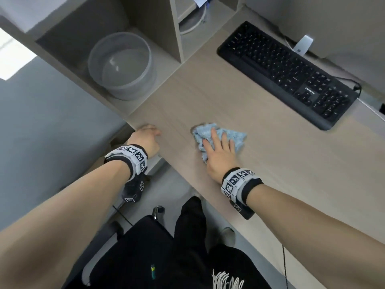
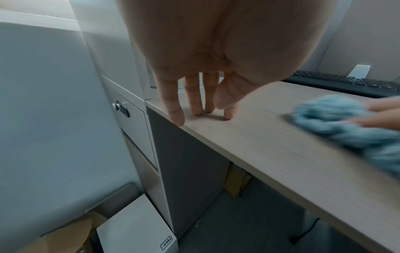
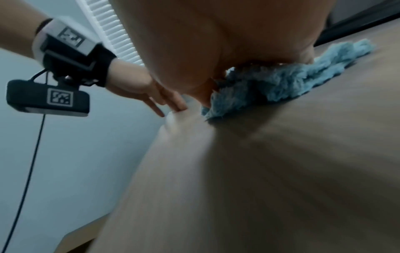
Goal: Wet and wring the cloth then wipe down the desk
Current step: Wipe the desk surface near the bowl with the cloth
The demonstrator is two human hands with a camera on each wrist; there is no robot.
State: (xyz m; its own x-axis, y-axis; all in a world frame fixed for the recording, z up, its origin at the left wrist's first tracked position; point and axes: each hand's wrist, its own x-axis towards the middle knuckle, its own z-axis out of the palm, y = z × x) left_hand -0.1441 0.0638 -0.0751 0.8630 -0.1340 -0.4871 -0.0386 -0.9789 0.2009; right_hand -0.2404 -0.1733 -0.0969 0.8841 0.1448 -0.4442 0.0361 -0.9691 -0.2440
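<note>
Wiping is under way; right hand (image 1: pixel 218 156) presses the cloth (image 1: pixel 235 136) with flat fingers (image 1: pixel 215 137); left hand (image 1: pixel 145 140) fingertips rest on the counter (image 1: pixel 270 174), holding nothing; next, sweep toward unwiped areas.

Black keyboard (image 1: pixel 289 74) at far right, cable trailing off its right end. Clear plastic basin (image 1: pixel 120 63) in an open cubby at far left. White cable (image 1: pixel 195 21) coiled in the next cubby. White drawer unit (image 2: pixel 134 119) with combination lock (image 2: pixel 121 107) beside it. Cardboard box (image 2: pixel 236 179) underneath.
</note>
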